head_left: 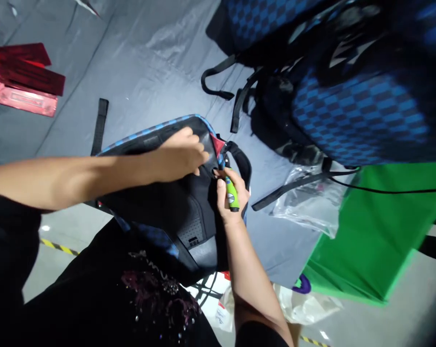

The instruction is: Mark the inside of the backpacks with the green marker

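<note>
An opened backpack with black lining and a blue-and-black checked edge lies in front of me, against my body. My left hand is over its upper inside, fingers curled; whether anything is pinched in them is hidden. At the right corner of the bag, my right hand is closed on a bright green, black-ended handheld tool, pointing up toward the bag's edge. The tool's far tip cannot be made out. Close above that hand, a small red triangular piece shows at the bag's corner.
More blue-and-black checked backpacks are piled at the upper right, their straps trailing. Below them are a clear plastic bag and a green sheet. Red shiny packets lie at the far left of the grey-covered table.
</note>
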`<state>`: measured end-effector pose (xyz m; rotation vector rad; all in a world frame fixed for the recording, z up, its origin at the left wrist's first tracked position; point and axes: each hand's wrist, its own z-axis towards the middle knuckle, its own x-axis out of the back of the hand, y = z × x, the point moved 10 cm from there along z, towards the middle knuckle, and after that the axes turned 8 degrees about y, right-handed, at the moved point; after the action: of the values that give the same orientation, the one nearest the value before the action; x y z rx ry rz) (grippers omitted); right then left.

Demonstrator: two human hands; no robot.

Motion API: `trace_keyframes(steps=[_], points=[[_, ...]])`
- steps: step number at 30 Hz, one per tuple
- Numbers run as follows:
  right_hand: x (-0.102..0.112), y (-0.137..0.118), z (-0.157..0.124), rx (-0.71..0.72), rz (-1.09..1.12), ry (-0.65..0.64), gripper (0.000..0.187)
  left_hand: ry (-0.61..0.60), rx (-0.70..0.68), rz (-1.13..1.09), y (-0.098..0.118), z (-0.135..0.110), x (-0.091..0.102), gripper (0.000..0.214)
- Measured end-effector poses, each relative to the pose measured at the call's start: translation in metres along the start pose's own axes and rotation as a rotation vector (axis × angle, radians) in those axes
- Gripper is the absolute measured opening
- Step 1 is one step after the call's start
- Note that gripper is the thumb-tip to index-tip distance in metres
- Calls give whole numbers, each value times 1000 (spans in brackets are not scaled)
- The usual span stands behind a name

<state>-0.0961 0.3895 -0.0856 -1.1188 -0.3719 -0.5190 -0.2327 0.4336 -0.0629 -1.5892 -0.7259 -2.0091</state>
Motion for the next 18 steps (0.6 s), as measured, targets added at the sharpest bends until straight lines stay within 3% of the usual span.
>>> trace_keyframes(steps=[3,5,8,12,15,18], points=[[-8,-22,-7,77,68,-36,33,88,27,-32,15,-22,22,30],[-12,-38,-20,118,66,-16,34,34,85,-98,15,-29,30,31],[-11,-54,-40,82,37,69,38,-60,140,-126,-2,-14,32,23],[-8,-70,-59,0,14,39,39,-246,24,-162,-11,15,-7,115],[-7,-76,-63,-28,0,-42,37,-290,36,-205,-12,19,-33,124],[-8,-76,-59,2,5,-105,38,-160,-11,-164,0,12,-31,121]])
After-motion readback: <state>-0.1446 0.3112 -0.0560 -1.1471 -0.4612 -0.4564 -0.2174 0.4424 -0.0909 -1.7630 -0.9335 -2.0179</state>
